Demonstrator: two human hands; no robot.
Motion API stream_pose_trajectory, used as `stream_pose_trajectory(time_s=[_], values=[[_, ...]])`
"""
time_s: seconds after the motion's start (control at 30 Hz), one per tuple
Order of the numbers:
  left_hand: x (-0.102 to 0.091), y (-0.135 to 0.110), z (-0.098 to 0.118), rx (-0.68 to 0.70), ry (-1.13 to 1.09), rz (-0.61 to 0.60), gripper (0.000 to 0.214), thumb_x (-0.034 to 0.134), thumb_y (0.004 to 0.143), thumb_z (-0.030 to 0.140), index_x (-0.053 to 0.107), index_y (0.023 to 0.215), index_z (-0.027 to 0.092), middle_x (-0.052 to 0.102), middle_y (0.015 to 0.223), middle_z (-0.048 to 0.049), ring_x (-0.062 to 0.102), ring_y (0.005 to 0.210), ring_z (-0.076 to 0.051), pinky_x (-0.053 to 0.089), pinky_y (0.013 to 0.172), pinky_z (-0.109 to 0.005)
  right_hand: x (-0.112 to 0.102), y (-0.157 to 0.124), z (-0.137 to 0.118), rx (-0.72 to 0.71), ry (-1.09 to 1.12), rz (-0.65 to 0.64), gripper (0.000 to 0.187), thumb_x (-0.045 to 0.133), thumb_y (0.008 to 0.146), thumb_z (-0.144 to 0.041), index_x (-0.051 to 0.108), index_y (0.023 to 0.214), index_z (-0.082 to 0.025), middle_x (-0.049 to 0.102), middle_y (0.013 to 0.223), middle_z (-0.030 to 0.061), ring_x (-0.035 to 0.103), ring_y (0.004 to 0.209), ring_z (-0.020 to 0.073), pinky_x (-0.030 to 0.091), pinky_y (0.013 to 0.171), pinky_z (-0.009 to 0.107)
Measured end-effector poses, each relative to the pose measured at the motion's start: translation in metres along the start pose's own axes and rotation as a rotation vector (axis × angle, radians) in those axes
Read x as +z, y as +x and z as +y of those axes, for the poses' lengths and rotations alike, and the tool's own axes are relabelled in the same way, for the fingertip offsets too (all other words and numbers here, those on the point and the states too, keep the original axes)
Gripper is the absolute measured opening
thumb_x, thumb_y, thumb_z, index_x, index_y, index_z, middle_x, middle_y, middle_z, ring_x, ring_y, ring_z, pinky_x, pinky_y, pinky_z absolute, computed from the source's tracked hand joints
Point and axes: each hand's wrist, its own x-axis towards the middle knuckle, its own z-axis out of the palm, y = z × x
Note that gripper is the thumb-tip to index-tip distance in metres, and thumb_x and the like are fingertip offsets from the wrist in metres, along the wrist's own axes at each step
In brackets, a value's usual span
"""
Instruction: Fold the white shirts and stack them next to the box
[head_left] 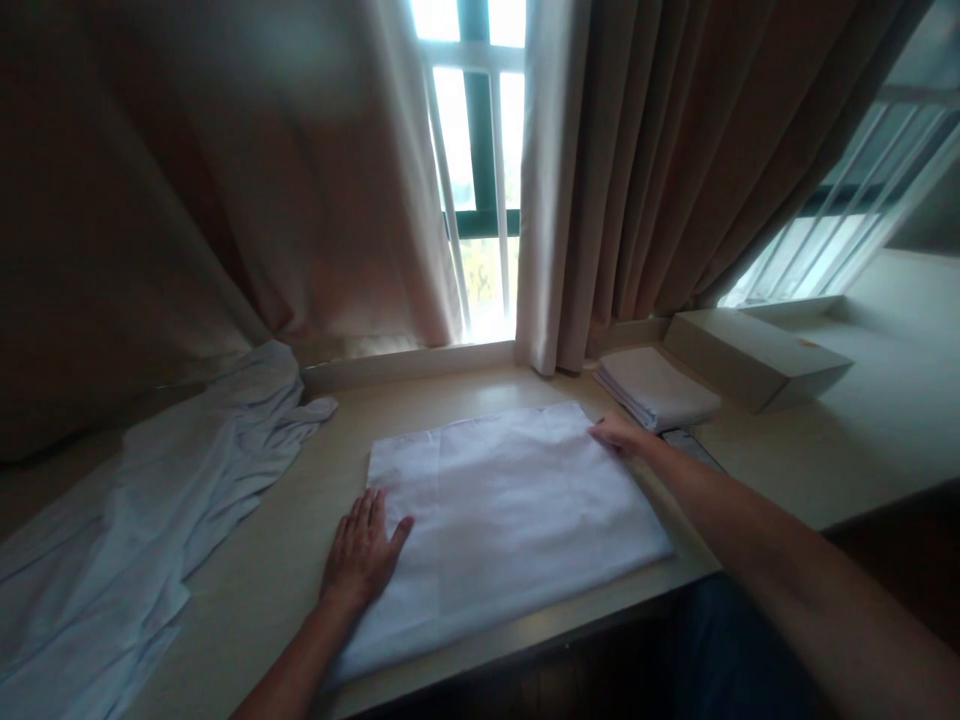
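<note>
A folded white cloth [517, 510] lies flat on the pale window ledge [247, 590], in the middle of the view, with its near edge close to the front edge of the ledge. The left hand [364, 550] rests palm down at the left side of this cloth; its 4 fingers are straight and lie near to each other, while the thumb stands wide from them, on the fabric. The right hand [616, 434] is at the far right corner of the cloth, with its fingers bent and narrow; I cannot tell if they pinch the fabric or only press on it. Just beyond the right hand is a smaller folded white cloth [660, 388], of several layers, and next to it a dark flat object [694, 448], partly hidden by the forearm. Farther right stands a pale box [757, 352]. On the left, well apart from the folded cloth, a crumpled white cloth [187, 490] spreads over the ledge. Behind, 2 brownish curtains [322, 200] hang at both sides of a barred window [474, 140], which lets in bright light
</note>
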Motion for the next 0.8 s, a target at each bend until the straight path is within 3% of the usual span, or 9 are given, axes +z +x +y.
stream_pose_trajectory(time_s=[0.07, 0.2, 0.23, 0.3, 0.47, 0.8], values=[[0.002, 0.001, -0.001, 0.006, 0.000, 0.006, 0.081, 0.025, 0.089, 0.062, 0.026, 0.148, 0.007, 0.028, 0.155, -0.0161, 0.021, 0.144, -0.026, 0.015, 0.117, -0.044, 0.010, -0.009, -0.001, -0.120, -0.145, 0.066, 0.035, 0.054, 0.089, -0.028, 0.060, 0.114, -0.003, 0.054, 0.128, 0.0280, 0.046, 0.127, 0.0307, 0.035, 0.103, 0.039], [0.006, 0.001, -0.005, 0.021, 0.010, 0.017, 0.083, 0.024, 0.088, 0.063, 0.027, 0.148, 0.005, 0.028, 0.155, -0.0168, 0.020, 0.144, -0.026, 0.014, 0.117, -0.044, 0.051, -0.038, 0.011, -0.430, -0.401, 0.013, 0.062, 0.060, 0.086, -0.040, 0.044, 0.140, -0.016, 0.030, 0.154, 0.0122, 0.019, 0.144, 0.0258, 0.015, 0.117, 0.036], [0.007, 0.001, -0.005, 0.024, 0.011, 0.018, 0.083, 0.024, 0.089, 0.063, 0.027, 0.148, 0.005, 0.028, 0.155, -0.0166, 0.020, 0.144, -0.026, 0.014, 0.117, -0.044, 0.062, -0.044, 0.018, -0.586, -0.563, -0.019, 0.068, 0.054, 0.088, -0.049, 0.038, 0.144, -0.014, 0.025, 0.156, 0.0123, 0.015, 0.145, 0.0268, 0.011, 0.118, 0.039], [0.007, 0.001, -0.006, 0.027, 0.010, 0.014, 0.083, 0.024, 0.088, 0.063, 0.027, 0.148, 0.005, 0.027, 0.155, -0.0164, 0.020, 0.144, -0.027, 0.014, 0.117, -0.044, 0.075, -0.047, 0.034, -0.703, -0.780, -0.020, 0.078, 0.038, 0.091, -0.062, 0.030, 0.148, -0.009, 0.020, 0.157, 0.0141, 0.010, 0.146, 0.0271, 0.008, 0.118, 0.041], [0.006, 0.001, -0.005, 0.027, 0.006, 0.000, 0.084, 0.024, 0.088, 0.064, 0.026, 0.148, 0.004, 0.027, 0.155, -0.0173, 0.020, 0.145, -0.028, 0.015, 0.117, -0.044, 0.068, -0.026, 0.071, -0.444, -0.864, 0.104, 0.085, 0.013, 0.093, -0.066, 0.020, 0.151, -0.004, 0.016, 0.158, 0.0150, 0.009, 0.146, 0.0252, 0.008, 0.118, 0.039], [-0.003, 0.000, 0.002, -0.014, -0.019, -0.031, 0.082, 0.024, 0.089, 0.063, 0.023, 0.150, 0.008, 0.025, 0.156, -0.0156, 0.018, 0.145, -0.027, 0.014, 0.117, -0.045, 0.068, -0.020, 0.079, -0.406, -0.856, 0.129, 0.084, 0.017, 0.092, -0.066, 0.018, 0.152, -0.007, 0.014, 0.159, 0.0122, 0.006, 0.146, 0.0232, 0.003, 0.118, 0.039]])
